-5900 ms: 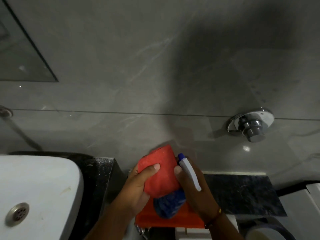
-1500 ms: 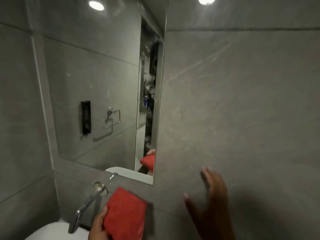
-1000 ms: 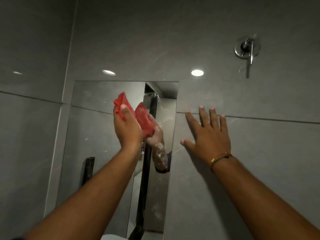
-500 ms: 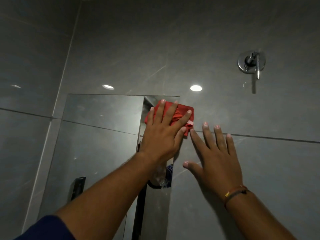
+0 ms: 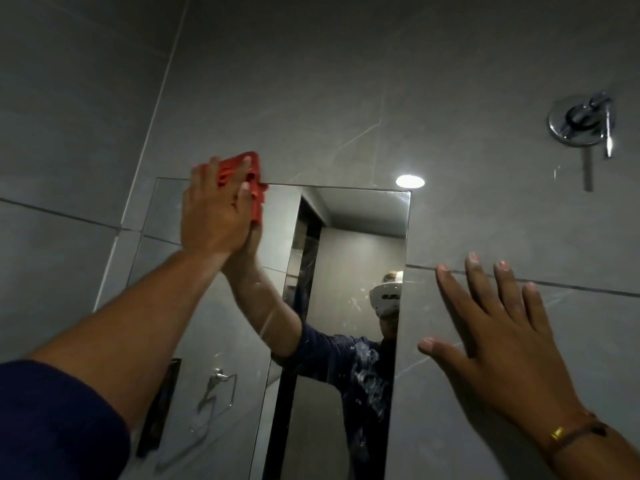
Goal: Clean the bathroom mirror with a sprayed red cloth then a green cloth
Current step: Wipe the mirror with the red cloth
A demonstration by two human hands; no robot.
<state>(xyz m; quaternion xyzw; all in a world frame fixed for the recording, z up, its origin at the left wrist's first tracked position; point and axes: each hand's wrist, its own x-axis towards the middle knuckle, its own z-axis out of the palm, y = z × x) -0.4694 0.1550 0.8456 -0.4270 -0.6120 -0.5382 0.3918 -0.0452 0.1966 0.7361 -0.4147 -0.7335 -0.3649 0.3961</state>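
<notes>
- The left hand presses the red cloth flat against the top edge of the bathroom mirror, toward its upper left corner. Its fingers are spread and laid over the cloth, pinning it to the glass rather than pinching it; part of the cloth pokes above the mirror's top edge onto the wall tile.
- The mirror's long axis runs up and down. From the cloth, nearly all the glass lies below and to the right, so I judge the coming strokes want to travel down and across from this corner.
- White specks and smears show on the lower middle of the glass, well below the cloth; that area looks not yet wiped.
- The right hand lies open, palm flat on the tile just beside the mirror's right edge, fingers splayed and holding nothing. It seems to serve as a brace. A thread bracelet sits on that wrist.
- The left hand is the working one and the nearer to the glass; the right touches only tile.
- No green cloth is in view, so the second wipe is some way off.
- A chrome wall valve sits high on the right, well apart from both hands.
</notes>
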